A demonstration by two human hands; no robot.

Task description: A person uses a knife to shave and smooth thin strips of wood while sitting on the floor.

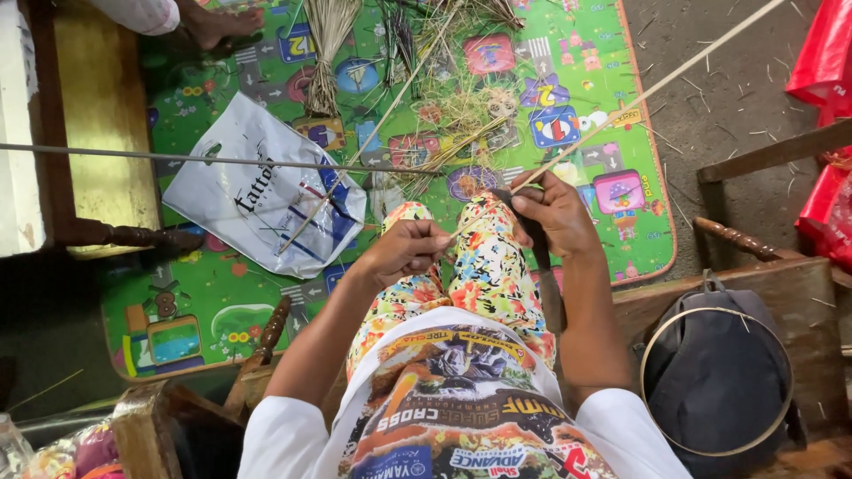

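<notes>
Right hand (552,213) closed around a dark-handled knife (540,253), blade end pressed against a long thin pale stick (639,96) that runs from the lap up and away to the far right, across the colourful play mat (222,302) and over the bare floor. Left hand (406,251) closed in a pinch on the near end of the same stick, just left of the knife, above the flower-patterned knees. Both forearms bent inward, elbows out, wrists meeting over the lap; hands near each other but not touching. Judgement: the step in hand looks like scraping or splitting the stick along its length, the left hand anchoring, the right guiding the edge. Next move would call for a steady pull of stick against blade, keeping the pinch firm and the edge angled away from the fingers. Noted nearby: white plastic bag (262,191) on the mat at left, tied bundle of dried fibre (327,62) far centre, dark backpack (714,372) with a thin hoop (652,355) on the wooden bench at near right.
</notes>
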